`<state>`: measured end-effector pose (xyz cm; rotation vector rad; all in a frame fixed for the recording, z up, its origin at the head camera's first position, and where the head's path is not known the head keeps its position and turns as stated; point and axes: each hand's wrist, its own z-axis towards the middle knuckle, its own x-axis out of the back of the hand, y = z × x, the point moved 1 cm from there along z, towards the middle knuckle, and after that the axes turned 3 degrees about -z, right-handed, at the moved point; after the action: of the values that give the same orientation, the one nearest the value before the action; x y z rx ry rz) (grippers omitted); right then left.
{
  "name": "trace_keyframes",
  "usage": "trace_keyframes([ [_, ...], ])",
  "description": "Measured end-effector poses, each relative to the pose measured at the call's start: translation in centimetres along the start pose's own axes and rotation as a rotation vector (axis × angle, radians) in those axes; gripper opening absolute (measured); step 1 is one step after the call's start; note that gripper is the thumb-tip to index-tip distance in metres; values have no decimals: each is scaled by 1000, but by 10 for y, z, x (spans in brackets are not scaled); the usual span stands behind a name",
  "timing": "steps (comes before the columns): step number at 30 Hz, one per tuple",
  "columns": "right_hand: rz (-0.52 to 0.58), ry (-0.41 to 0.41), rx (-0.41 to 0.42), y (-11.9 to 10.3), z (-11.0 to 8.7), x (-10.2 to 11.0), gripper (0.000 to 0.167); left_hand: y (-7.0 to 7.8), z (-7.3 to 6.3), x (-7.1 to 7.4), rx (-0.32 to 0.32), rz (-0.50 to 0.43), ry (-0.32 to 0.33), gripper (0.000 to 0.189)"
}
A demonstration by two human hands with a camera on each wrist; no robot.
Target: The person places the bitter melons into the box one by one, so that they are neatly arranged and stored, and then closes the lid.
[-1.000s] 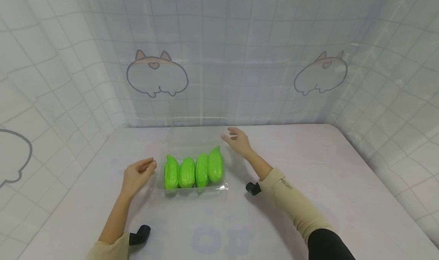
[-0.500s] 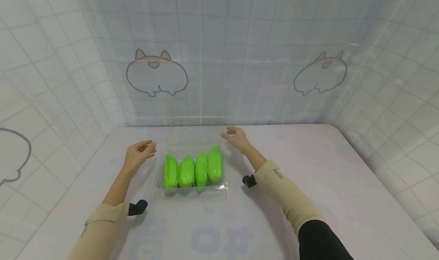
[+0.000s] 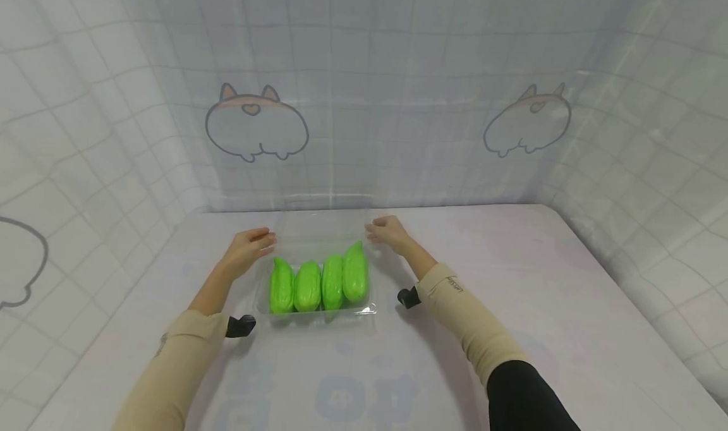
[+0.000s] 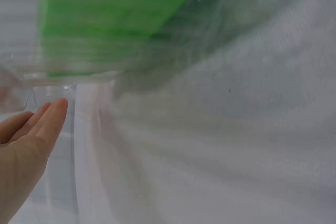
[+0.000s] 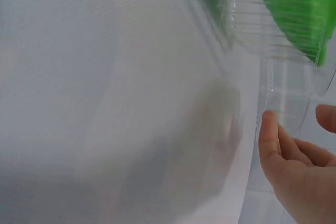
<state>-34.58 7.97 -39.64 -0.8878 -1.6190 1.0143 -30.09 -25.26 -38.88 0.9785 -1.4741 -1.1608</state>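
A clear plastic clamshell container point(image 3: 263, 304) sits on the table with several glossy, bright green, elongated vegetable-like pieces point(image 3: 308, 285) side by side in it. Its transparent lid point(image 3: 324, 225) stands open at the back. My left hand point(image 3: 244, 251) is at the lid's left edge, fingers extended; contact is unclear in the left wrist view. At the opposite edge is my right hand point(image 3: 392, 232). In the right wrist view, its fingers point(image 5: 269, 129) and thumb point(image 5: 326, 117) are apart on either side of the lid's edge, without a plain pinch.
A pale printed cloth covers the table point(image 3: 512, 279). Grid-patterned curtains point(image 3: 398, 90) rise behind it and along both sides. A black wrist mount point(image 3: 241, 326) juts from the left sleeve, and another black mount point(image 3: 408, 297) from the right sleeve.
My left hand has moved forward and right, from beside the container to the lid's left edge. My right hand has shifted slightly, staying by the lid's right edge. The container stays put.
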Motion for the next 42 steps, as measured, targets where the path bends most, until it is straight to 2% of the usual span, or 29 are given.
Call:
trace_keyframes([
  [4,25,-55,-29,1,0,-1,48,-1,1,-1,13,38,-4,57],
  [7,43,-79,-26,2,-1,-1,46,-2,2,-1,30,67,16,56],
  [10,53,-72,-21,2,-2,0,45,-1,2,0,45,62,22,54],
  [13,61,-49,-18,1,-4,0,44,0,3,-1,61,16,23,53],
  [18,115,-9,0,0,-10,2,42,8,0,-3,61,-20,14,53],
  [24,133,33,102,-3,-13,6,42,16,-3,2,23,-112,-26,55],
  [30,111,56,172,-4,-14,8,41,23,-5,1,31,-190,-38,71],
  [37,146,90,238,-13,-19,8,40,35,-11,1,19,-236,-28,76],
  [42,195,117,334,-25,-22,12,38,43,-16,1,24,-249,-48,77],
])
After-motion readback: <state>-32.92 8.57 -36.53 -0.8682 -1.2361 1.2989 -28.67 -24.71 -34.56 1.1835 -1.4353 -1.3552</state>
